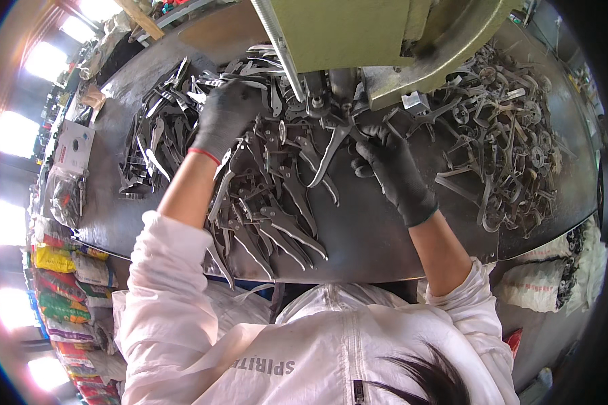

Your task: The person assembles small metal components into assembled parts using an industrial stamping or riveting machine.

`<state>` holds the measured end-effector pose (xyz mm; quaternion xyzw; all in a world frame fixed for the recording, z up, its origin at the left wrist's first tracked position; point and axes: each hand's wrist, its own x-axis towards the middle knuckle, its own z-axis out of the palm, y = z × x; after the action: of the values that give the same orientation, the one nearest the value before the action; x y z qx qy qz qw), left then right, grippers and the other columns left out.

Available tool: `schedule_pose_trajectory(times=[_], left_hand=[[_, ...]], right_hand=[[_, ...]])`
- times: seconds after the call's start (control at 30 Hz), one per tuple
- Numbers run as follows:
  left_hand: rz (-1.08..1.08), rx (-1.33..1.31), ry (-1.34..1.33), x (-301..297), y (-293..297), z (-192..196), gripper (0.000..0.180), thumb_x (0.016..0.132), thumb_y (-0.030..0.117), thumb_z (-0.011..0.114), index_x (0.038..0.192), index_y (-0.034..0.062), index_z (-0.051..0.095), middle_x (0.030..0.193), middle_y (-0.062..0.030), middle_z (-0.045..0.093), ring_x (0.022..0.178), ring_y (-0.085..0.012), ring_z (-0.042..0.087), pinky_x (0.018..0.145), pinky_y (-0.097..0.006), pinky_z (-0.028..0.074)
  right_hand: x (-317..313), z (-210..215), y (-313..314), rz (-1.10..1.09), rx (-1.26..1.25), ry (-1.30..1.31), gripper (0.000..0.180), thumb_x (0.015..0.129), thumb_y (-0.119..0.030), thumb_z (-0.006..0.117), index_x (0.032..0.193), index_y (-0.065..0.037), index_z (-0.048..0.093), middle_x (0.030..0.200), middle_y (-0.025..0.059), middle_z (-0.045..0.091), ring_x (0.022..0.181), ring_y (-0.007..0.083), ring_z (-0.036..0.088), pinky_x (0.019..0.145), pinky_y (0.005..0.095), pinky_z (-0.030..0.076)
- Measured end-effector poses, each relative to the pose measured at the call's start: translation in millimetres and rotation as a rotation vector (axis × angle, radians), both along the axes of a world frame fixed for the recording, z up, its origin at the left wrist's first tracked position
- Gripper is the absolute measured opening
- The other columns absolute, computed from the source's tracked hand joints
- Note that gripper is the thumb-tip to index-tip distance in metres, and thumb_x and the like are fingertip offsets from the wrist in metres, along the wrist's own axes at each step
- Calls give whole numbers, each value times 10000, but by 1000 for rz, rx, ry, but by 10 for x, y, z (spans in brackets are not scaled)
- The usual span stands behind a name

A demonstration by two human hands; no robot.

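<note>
Both my hands wear dark gloves. My left hand point(231, 116) reaches into the far side of the pile of flat metal handle pieces point(161, 128); its fingertips are hidden, so any hold there cannot be made out. My right hand point(393, 169) is closed, fingers curled, at the edge of a plier-like metal tool point(331, 152). That tool sits under the head of a green press point(348, 37), its silver curved handle pointing toward me. Between my arms lies a heap of similar plier-like pieces with curved handles point(267, 209).
A large tangled heap of metal parts with round discs point(513, 135) covers the right of the metal table point(385, 253). A small metal block point(415, 103) is beside the press. A box point(74, 145) and a plastic bag point(65, 196) stand at left. Colourful sacks point(61, 304) are stacked below.
</note>
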<state>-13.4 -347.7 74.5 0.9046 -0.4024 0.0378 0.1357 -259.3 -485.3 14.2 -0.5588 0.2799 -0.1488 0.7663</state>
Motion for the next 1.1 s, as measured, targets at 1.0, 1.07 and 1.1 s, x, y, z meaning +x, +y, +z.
schedule_pose_trajectory(times=[1.0,1.07,1.1], left_hand=[[-276,-4,1075,-907,364,500,351,895,234,595,1127,-19,519,827,-49,589,664,-82,557,555,-214,445],[-402,-117,1334,-1110,142,274,371,904,231,585,1152,-34,508,811,-49,578,652,-74,543,556,-209,438],[-410,-125,1335,-1226,51,268,371,904,231,585,1152,-34,508,811,-49,578,652,-74,543,556,-209,438]], right_hand=[[-34,-13,286,-93,70,-23,226,905,-59,529,1125,-6,528,915,44,603,655,76,580,558,190,492],[-28,-148,291,-99,-86,-61,185,901,-61,552,1084,-29,541,892,43,597,694,99,590,600,245,503],[-65,-329,218,-57,-586,-136,150,895,-97,571,1035,-44,556,861,46,591,704,136,597,613,291,502]])
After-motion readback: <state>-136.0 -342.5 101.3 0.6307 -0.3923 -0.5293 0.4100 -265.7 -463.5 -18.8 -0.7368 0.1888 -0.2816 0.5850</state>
